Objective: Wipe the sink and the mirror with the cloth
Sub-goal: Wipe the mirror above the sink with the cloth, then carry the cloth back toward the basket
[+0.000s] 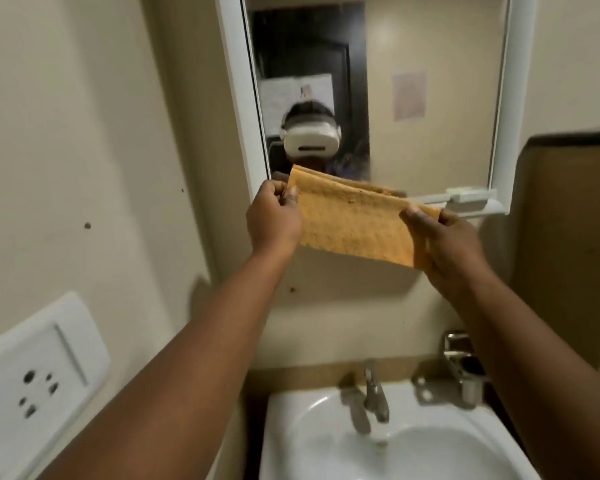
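Note:
An orange cloth (354, 220) is stretched out, folded, between both hands at the mirror's lower edge. My left hand (272, 221) pinches its left end. My right hand (440, 244) grips its right end from below. The mirror (430, 98) in a white frame hangs on the wall above, and the cloth's top edge overlaps its bottom. The white sink (326, 445) sits low in the view under my arms, its basin partly cut off by the frame's bottom edge.
A metal tap (374, 393) stands at the sink's back rim, with a metal holder (461, 368) to its right. A small white shelf (471, 200) juts from the mirror frame's bottom right. A white socket plate (39, 386) is on the left wall.

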